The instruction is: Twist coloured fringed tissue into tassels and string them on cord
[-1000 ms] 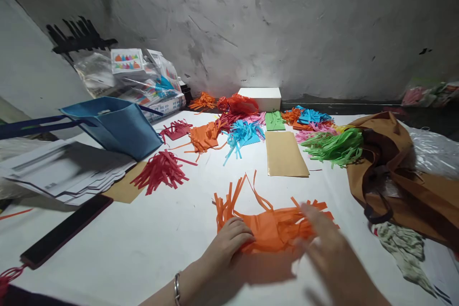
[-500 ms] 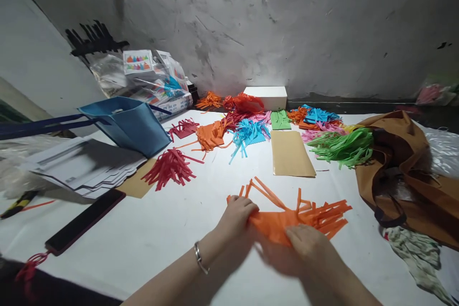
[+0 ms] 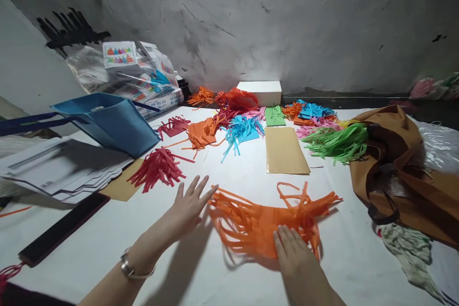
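An orange sheet of paper cut into fringes (image 3: 263,220) lies spread on the white table (image 3: 107,253) in front of me. My right hand (image 3: 292,251) lies flat on its near edge, fingers stretched out together. My left hand (image 3: 188,205) is open with fingers spread, just left of the orange fringes, its fingertips touching the strip ends. A metal bracelet sits on my left wrist. Neither hand grips anything.
Red fringed paper (image 3: 158,169), a blue bag (image 3: 107,122), stacked grey sheets (image 3: 60,167) and a black bar (image 3: 60,229) lie at the left. A tan envelope (image 3: 285,150), several coloured fringe bundles, a white box (image 3: 260,92) and a brown bag (image 3: 401,172) lie farther back and right.
Both hands let go of the bunched orange paper. It now lies spread out wider, my left hand has moved left and opened, and my right hand rests flat on it.
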Available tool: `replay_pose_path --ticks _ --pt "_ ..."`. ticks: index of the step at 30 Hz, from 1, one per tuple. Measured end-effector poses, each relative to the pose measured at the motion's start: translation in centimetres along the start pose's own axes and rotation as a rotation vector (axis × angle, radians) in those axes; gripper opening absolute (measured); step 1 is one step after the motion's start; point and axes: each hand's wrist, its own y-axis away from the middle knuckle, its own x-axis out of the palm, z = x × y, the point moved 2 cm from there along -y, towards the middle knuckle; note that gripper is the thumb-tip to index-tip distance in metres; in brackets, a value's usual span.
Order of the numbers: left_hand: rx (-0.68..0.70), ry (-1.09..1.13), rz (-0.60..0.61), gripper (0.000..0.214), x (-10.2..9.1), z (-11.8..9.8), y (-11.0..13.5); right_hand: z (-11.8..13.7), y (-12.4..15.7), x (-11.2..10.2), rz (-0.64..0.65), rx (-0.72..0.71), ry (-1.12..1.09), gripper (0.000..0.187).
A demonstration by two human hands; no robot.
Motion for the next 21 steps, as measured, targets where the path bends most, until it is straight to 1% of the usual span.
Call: replay_pose_path --ticks 1,2,4,5,7,8,9,11,12,14,15,16,18,19,20,21 --pt "0.025 0.027 0.033 0.082 0.0 -0.9 1.2 0.7 0.2 0.5 0.020 -0.005 -0.011 0.037" --pt "0.110 0.090 0.058 0.086 -0.2 -2.6 2.2 1.1 0.3 0.8 0.044 -0.020 -0.023 0.037" --pt "0.333 0.271 0.094 0.088 -0.3 -7.1 3.3 1.7 -0.1 0.6 0.046 -0.061 -0.039 0.035" --pt "0.419 0.339 0.122 0.090 -0.1 -9.4 3.5 1.8 -0.3 0.4 0.044 -0.078 -0.038 0.033" --pt "0.455 0.366 0.109 0.092 1.1 -12.9 3.2 1.9 -0.9 0.1 0.057 -0.072 -0.025 0.031" --pt "0.449 0.352 0.103 0.091 2.0 -14.0 3.0 1.7 -1.1 0.0 0.071 -0.040 -0.015 0.032" --pt "0.437 0.327 0.092 0.088 3.1 -14.7 2.8 1.4 -1.2 0.0 0.103 0.008 0.000 0.034" --pt "0.420 0.279 0.069 0.077 4.9 -15.0 2.5 -0.1 -0.9 0.1 0.190 0.132 0.045 0.041" --pt "0.416 0.264 0.052 0.070 5.6 -14.8 2.5 -1.3 -0.5 0.1 0.227 0.196 0.075 0.042" --pt "0.408 0.267 0.003 0.060 6.2 -14.2 2.6 -4.5 0.9 -0.5 0.306 0.262 0.149 0.045" --pt "0.401 0.284 -0.017 0.058 6.3 -14.0 2.7 -6.4 1.7 -1.2 0.318 0.251 0.184 0.045" --pt "0.393 0.306 -0.031 0.057 6.3 -13.9 2.7 -8.3 2.6 -2.0 0.340 0.210 0.233 0.045" --pt "0.370 0.346 -0.036 0.061 6.2 -13.8 2.8 -12.0 4.0 -4.2 0.379 0.253 0.388 0.041" --pt "0.358 0.358 -0.030 0.064 6.1 -13.8 2.7 -13.2 4.3 -5.5 0.376 0.274 0.457 0.038" --pt "0.349 0.366 -0.024 0.066 6.2 -13.9 2.7 -13.9 4.2 -6.6 0.352 0.298 0.507 0.036" --pt "0.343 0.370 -0.021 0.067 6.3 -13.9 2.7 -13.8 3.7 -7.5 0.316 0.301 0.493 0.035"
